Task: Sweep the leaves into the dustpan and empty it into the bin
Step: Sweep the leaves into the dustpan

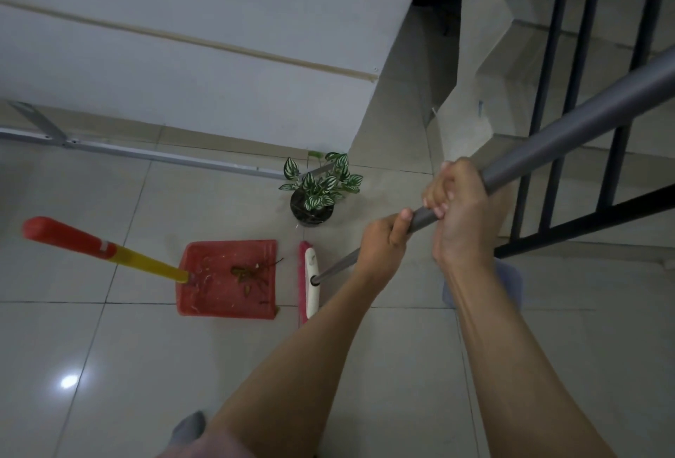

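Observation:
A red dustpan [215,297] lies flat on the tiled floor, its yellow and red handle [98,249] rising toward the left. Several brown dry leaves [252,275] lie inside the pan. Just right of the pan's open edge stands a broom head [309,282], pink bristles with a white back. Its grey pole [569,129] runs up to the right. My left hand [383,245] grips the pole low down, and my right hand [456,209] grips it just above. No bin is in view.
A small potted plant [317,191] with striped green leaves stands near the wall corner behind the broom. A metal rail [146,154] lies along the wall base. Black stair railing [569,224] and steps are at the right. My foot [188,428] shows at the bottom.

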